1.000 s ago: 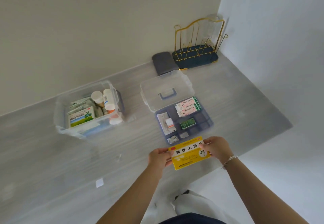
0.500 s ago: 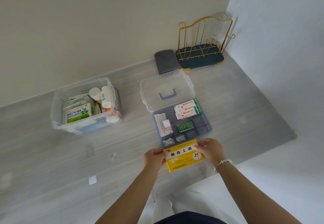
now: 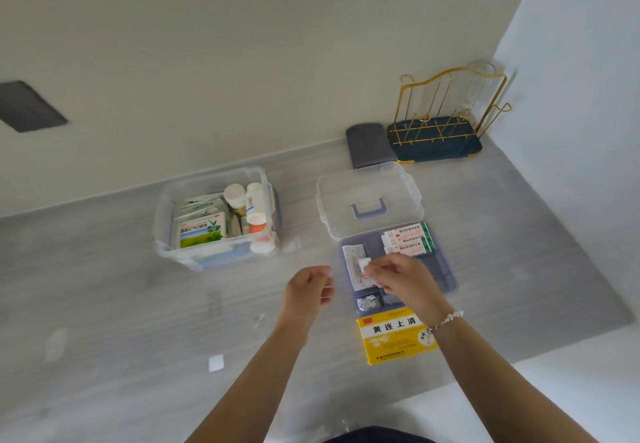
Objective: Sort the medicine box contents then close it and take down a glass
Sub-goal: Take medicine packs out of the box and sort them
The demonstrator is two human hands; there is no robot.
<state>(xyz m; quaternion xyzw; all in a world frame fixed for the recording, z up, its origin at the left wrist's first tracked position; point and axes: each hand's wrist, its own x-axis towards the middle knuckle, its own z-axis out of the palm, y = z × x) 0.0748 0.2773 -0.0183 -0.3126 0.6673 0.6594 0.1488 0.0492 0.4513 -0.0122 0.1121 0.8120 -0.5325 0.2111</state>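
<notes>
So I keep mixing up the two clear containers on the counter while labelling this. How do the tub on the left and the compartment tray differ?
The deep clear tub has tall walls and holds upright bottles and boxes packed together; the divided blue-grey tray is shallow, with flat items laid in separate compartments. The clear lid with a blue handle lies against the tray's far edge; no lid shows on the tub. The right hand reaches over the tray, not the tub. Both sit on the grey counter and hold medicines.
</notes>
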